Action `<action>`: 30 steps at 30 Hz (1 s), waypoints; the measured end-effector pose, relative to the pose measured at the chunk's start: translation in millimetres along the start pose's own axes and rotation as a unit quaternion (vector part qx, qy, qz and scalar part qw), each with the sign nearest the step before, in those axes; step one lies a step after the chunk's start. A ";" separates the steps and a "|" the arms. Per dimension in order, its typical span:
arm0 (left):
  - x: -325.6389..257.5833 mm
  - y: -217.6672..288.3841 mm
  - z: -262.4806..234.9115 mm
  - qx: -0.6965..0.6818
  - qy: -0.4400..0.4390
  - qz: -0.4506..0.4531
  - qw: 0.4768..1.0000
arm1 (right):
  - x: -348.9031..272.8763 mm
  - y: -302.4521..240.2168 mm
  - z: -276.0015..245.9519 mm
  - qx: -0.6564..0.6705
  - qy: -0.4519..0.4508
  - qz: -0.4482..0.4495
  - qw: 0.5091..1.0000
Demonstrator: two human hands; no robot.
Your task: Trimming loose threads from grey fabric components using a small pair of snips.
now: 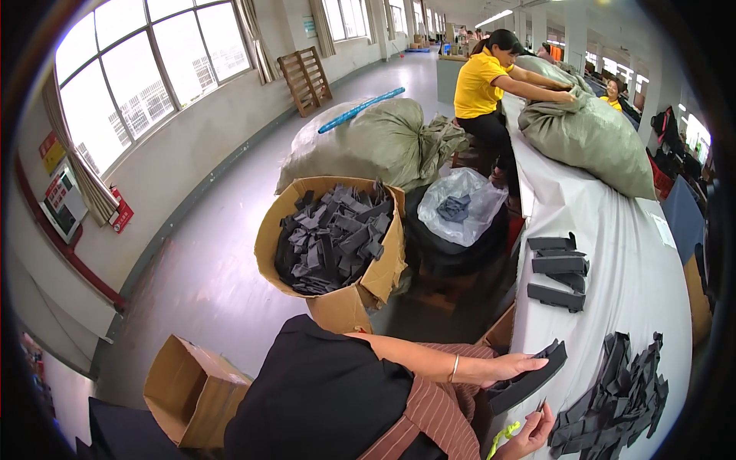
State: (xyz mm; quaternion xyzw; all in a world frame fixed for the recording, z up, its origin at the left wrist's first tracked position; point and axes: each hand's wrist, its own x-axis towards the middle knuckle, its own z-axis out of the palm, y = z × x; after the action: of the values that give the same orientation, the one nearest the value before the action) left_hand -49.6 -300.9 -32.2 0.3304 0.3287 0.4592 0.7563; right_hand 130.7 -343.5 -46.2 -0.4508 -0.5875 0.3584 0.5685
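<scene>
My left hand (pixel 520 369), with a thin bracelet at the wrist, is closed on a dark grey folded fabric strip (pixel 533 386) over the edge of the white-covered table (pixel 621 284). Just below it, my right hand (pixel 534 435) pinches a small dark pointed tool (pixel 541 405); most of it is hidden by the fingers, so its kind is unclear. A yellow-green cord (pixel 502 437) hangs beside this hand. To the right lies a loose heap of dark fabric strips (pixel 613 402). Farther up the table are several small, flatter stacks of strips (pixel 560 264).
An open carton (pixel 264 222) full of dark strips stands ahead, with a plastic-lined tub (pixel 464 207) to its right. Large green sacks (pixel 360 146) lie behind. A co-worker in yellow (pixel 479 84) handles another sack (pixel 590 138) on the table. An opened carton (pixel 176 391) sits at lower left.
</scene>
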 end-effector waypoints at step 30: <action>-2.8 1.7 10.8 -0.026 0.027 0.006 0.999 | -17.0 -0.3 -2.2 0.004 0.010 0.026 1.000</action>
State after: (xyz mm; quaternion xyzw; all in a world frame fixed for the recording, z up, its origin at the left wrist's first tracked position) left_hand -42.7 -305.0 -24.2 0.2999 0.3346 0.4806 0.7531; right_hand 132.0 -359.8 -51.6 -0.4676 -0.5682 0.3706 0.5667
